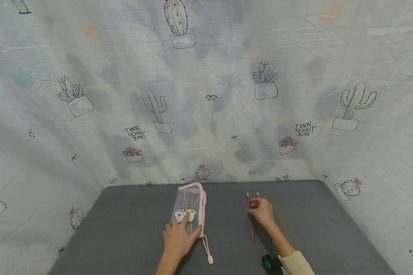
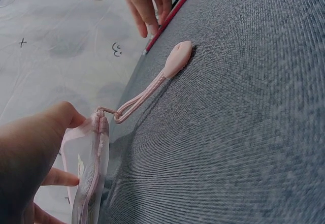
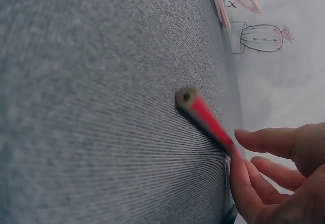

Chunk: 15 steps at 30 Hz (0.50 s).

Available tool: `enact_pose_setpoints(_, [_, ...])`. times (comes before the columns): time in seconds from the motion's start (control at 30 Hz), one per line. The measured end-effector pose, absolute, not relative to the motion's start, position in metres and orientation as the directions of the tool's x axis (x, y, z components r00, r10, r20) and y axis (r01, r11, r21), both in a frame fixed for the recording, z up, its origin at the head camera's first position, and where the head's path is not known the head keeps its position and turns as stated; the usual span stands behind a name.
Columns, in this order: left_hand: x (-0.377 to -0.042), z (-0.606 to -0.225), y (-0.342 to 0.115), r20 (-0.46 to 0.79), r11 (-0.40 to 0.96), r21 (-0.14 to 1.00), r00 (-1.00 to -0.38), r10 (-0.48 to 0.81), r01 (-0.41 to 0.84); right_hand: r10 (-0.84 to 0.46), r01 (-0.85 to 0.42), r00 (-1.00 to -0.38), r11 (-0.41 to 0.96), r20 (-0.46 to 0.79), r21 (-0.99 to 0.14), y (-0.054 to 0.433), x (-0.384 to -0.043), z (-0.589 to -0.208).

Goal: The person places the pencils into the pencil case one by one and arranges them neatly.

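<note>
A clear pencil case (image 1: 201, 206) with pink trim, cartoon stickers and several pencils inside lies left of the table's middle. My left hand (image 1: 179, 236) rests on its near end, fingers spread over the stickered face and thumb by the zipper side. A red pencil (image 1: 252, 231) lies on the table to the right. My right hand (image 1: 263, 212) is at it; in the right wrist view a fingertip touches the pencil (image 3: 210, 120) while the thumb stands apart. Beside it a second, dark pencil (image 1: 258, 194) is mostly hidden by that hand.
A pink cord with a bead (image 1: 210, 259) trails from the case's zipper toward the front. The grey cloth-covered table (image 1: 130, 221) ends at a hanging white sheet (image 1: 213, 122) printed with cacti. A black and green device (image 1: 269, 262) sits at my right wrist.
</note>
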<state>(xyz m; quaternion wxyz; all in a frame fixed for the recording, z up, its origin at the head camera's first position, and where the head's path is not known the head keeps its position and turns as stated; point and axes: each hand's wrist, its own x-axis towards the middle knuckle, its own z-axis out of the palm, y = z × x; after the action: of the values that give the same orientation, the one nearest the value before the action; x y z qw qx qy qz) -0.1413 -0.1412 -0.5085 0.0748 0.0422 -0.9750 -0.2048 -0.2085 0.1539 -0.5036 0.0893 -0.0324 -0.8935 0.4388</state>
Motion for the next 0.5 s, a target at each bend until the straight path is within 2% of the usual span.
enact_pose_setpoints(0.23, [-0.141,-0.508,-0.14,0.132,0.911,0.409,-0.985,-0.109,-0.046,0.121,0.006,-0.989,0.623,0.089,-0.782,0.155,-0.212,-0.503])
enact_pose_setpoints(0.5, [-0.141,-0.51,-0.141,0.143,0.914,0.404,-0.984,-0.104,-0.038,0.067,-0.032,-0.995,0.494,0.074,-0.869,0.163,-0.219,-0.508])
